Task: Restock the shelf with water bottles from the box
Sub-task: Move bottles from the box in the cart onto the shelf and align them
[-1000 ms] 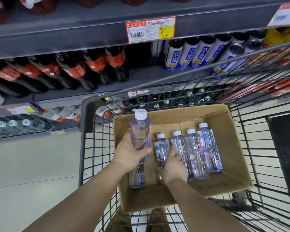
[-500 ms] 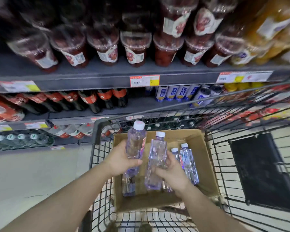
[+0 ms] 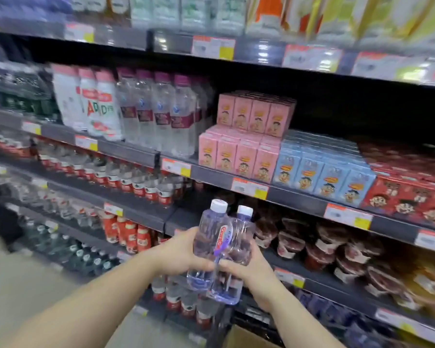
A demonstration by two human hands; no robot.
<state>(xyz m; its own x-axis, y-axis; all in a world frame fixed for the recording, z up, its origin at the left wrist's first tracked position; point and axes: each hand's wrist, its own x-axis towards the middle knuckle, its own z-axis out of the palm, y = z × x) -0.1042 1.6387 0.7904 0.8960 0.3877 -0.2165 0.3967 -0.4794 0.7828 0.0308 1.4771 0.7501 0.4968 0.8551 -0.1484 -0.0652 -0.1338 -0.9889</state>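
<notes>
Water bottles (image 3: pixel 221 249), two upright and side by side, ride chest-high before the shelf (image 3: pixel 296 197), left hand (image 3: pixel 178 252) and right hand (image 3: pixel 246 270) each grasping one, caps pointing up toward the shelves ahead.

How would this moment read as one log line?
left hand: holds clear plastic water bottle | right hand: holds second clear bottle | facing shelf

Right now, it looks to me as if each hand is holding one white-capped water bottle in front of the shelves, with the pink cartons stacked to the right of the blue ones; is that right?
Not quite. The head view shows the pink cartons to the left of the blue cartons, not the right. The rest holds: the left hand and the right hand each hold one white-capped water bottle in front of the shelves.
</notes>
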